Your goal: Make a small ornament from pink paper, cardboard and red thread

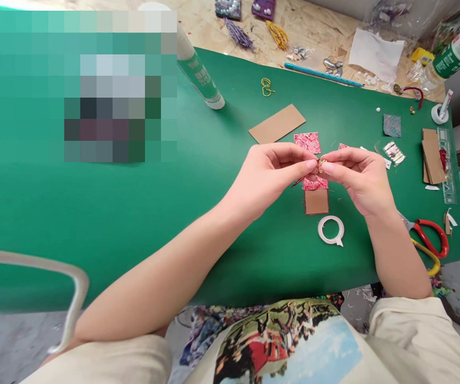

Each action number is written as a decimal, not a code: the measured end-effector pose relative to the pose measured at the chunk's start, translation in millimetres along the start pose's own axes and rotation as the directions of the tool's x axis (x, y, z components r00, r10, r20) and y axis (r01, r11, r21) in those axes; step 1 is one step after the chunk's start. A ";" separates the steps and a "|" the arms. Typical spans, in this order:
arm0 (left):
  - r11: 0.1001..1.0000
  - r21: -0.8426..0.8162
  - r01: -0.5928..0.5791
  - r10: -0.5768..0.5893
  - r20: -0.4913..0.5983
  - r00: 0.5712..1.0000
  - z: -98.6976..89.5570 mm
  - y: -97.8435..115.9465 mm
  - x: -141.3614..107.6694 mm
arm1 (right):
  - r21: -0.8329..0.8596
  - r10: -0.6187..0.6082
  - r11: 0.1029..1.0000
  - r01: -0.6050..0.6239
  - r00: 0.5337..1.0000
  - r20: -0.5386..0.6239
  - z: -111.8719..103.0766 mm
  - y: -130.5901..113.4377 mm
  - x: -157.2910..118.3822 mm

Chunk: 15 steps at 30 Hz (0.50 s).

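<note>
My left hand (272, 168) is closed in a pinch on a thin dark red cord (297, 182), whose end sticks out below the fingers. Fingertip to fingertip with it, my right hand (363, 173) pinches a small gold-coloured metal piece (321, 166); its exact kind is too small to tell. Both hands hover over a pink patterned fabric square (315, 184), partly hidden by them. A second pink fabric square (306, 142) lies just beyond. Nearer to me are a cardboard square with a red edge (316, 202) and a roll of white tape (321, 230).
Red-and-yellow-handled scissors (432, 237) lie by my right forearm. A cardboard rectangle (277, 124), yellow cord (267, 87) and a glue tube (203, 80) are beyond my left hand. At the right are cardboard strips (432, 157) and a clear ruler (449, 181). A blue pencil (323, 74) lies at the back.
</note>
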<state>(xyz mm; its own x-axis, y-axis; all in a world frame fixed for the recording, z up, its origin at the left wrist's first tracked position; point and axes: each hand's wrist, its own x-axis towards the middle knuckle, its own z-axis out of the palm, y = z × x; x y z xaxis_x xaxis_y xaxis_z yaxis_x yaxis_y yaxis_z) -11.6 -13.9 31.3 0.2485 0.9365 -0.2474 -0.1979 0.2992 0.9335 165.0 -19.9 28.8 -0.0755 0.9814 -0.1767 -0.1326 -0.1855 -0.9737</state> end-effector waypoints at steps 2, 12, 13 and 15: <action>1.000 0.007 -0.001 0.001 0.003 1.000 -0.2 -0.1 0.2 | 0.003 0.008 1.000 -0.008 1.000 0.001 -0.1 -0.1 0.2; 1.000 0.011 -0.020 0.019 0.022 1.000 -0.6 0.9 -0.4 | 0.009 0.059 0.998 -0.059 0.998 -0.004 0.3 -2.2 1.4; 1.000 0.021 -0.018 0.018 0.021 1.000 -0.3 1.1 -0.6 | 0.013 0.061 0.998 -0.061 0.998 -0.002 -0.1 -2.0 1.5; 0.999 0.046 -0.015 0.014 0.021 1.000 0.2 1.5 -0.8 | 0.011 0.066 0.998 -0.066 0.998 0.001 -0.9 -1.1 1.7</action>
<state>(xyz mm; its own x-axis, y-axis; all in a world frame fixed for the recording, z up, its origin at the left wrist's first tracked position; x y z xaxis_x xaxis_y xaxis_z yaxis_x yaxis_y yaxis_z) -11.9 -14.2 33.0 0.2660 0.9364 -0.2290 -0.1578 0.2767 0.9479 165.9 -18.0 29.4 -0.0851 0.9670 -0.2402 -0.1387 -0.2502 -0.9582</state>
